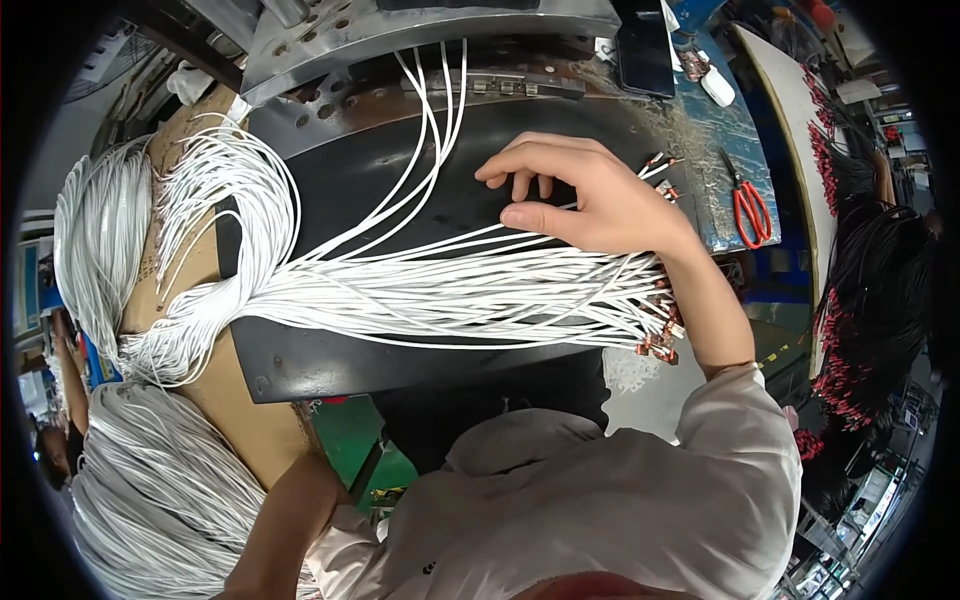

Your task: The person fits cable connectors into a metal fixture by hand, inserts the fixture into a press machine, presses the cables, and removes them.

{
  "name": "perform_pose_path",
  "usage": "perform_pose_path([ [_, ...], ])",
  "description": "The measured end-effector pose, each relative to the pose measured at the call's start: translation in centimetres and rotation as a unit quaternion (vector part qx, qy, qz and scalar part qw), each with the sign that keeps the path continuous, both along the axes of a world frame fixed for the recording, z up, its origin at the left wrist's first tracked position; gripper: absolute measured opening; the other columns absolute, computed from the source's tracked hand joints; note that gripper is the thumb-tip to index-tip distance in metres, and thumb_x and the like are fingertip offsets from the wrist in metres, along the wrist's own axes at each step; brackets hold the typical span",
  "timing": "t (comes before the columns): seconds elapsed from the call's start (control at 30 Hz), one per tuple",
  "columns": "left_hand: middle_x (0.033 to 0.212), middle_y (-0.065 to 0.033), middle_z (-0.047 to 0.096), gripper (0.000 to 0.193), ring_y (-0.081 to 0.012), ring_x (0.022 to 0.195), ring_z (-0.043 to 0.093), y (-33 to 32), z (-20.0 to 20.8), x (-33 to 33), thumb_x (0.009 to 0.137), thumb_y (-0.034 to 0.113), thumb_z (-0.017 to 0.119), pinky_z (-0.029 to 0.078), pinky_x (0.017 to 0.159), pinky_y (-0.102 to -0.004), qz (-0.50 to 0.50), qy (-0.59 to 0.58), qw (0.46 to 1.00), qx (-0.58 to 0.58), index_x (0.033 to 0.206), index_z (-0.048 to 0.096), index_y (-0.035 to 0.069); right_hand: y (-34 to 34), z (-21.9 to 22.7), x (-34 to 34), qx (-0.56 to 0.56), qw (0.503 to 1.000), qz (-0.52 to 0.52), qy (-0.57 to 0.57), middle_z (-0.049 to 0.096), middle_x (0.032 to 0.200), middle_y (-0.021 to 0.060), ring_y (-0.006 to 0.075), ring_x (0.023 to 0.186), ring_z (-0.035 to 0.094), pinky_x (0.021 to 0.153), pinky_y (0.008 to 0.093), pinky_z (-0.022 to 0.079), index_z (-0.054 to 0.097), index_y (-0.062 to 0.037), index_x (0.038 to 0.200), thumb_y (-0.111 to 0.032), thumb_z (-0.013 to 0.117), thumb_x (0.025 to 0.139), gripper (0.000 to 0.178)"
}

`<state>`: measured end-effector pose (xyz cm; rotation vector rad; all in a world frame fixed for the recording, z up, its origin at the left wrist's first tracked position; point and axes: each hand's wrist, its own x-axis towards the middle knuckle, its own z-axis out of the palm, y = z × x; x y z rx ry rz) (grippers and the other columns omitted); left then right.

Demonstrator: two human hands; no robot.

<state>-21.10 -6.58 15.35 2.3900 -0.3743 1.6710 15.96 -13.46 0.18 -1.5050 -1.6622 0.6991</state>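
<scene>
My right hand (590,195) hovers above the black work mat (330,360), its fingers loosely bent and the thumb apart, with nothing visible in them. Just below it lies a thick bundle of white wires (440,290), fanned out to the right. Small copper-coloured terminals (657,345) sit on the wires' right ends. A few wires curve up from the bundle to the metal machine (430,40) at the back, where their far ends are hidden. My left forearm (285,525) runs down out of the lower edge, so the left hand itself is not seen.
More white wire coils (105,230) and a large grey-white wire bundle (165,490) lie at the left on cardboard (240,400). Red-handled scissors (750,212) and a dark phone (645,50) rest at the right. Beyond hang black wires with red ends (860,290). Another person is at far left.
</scene>
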Motion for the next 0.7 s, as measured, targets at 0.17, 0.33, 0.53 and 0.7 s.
perform_pose_path([
  [0.17, 0.097, -0.0091, 0.067, 0.017, -0.0147, 0.071, 0.062, 4.9, -3.9, 9.2, 0.079, 0.013, 0.072, 0.044, 0.061, -0.0250, 0.023, 0.113, 0.990, -0.076, 0.092, 0.065, 0.005, 0.8, 0.2, -0.7, -0.008, 1.000, -0.018, -0.003, 0.066, 0.100, 0.0068, 0.0131, 0.080, 0.061, 0.067, 0.0262, 0.046, 0.066, -0.0010, 0.114, -0.011, 0.070, 0.088, 0.028],
  [0.33, 0.093, -0.0149, 0.070, 0.024, -0.0334, 0.079, 0.066, 6.7, -11.7, 16.4, 0.080, -0.002, 0.064, 0.054, 0.073, -0.0382, -0.020, 0.350, 0.929, -0.117, 0.103, 0.067, -0.002, 0.8, -0.8, 0.2, -0.011, 0.997, -0.078, -0.004, 0.065, 0.097, 0.0059, 0.0112, 0.080, 0.059, 0.068, 0.0255, 0.046, 0.066, -0.0005, 0.113, -0.011, 0.068, 0.090, 0.026],
  [0.53, 0.099, -0.0157, 0.068, 0.033, -0.0352, 0.100, 0.064, 16.8, -14.8, 15.1, 0.083, 0.003, 0.062, 0.052, 0.089, -0.0401, 0.271, 0.539, 0.795, -0.058, 0.116, 0.062, -0.002, 0.9, -0.9, 0.6, -0.006, 0.995, -0.094, -0.033, 0.065, 0.096, 0.0052, 0.0102, 0.080, 0.057, 0.069, 0.0250, 0.046, 0.066, 0.0003, 0.111, -0.013, 0.066, 0.093, 0.023],
  [0.7, 0.099, -0.0146, 0.068, 0.034, -0.0335, 0.099, 0.064, 10.9, -11.5, 13.5, 0.087, 0.013, 0.065, 0.050, 0.089, -0.0396, 0.036, 0.583, 0.796, -0.159, 0.117, 0.060, -0.002, 1.1, -2.2, 1.9, -0.037, 0.995, -0.088, -0.010, 0.064, 0.096, 0.0044, 0.0100, 0.082, 0.057, 0.070, 0.0250, 0.046, 0.066, -0.0003, 0.111, -0.016, 0.065, 0.095, 0.022],
])
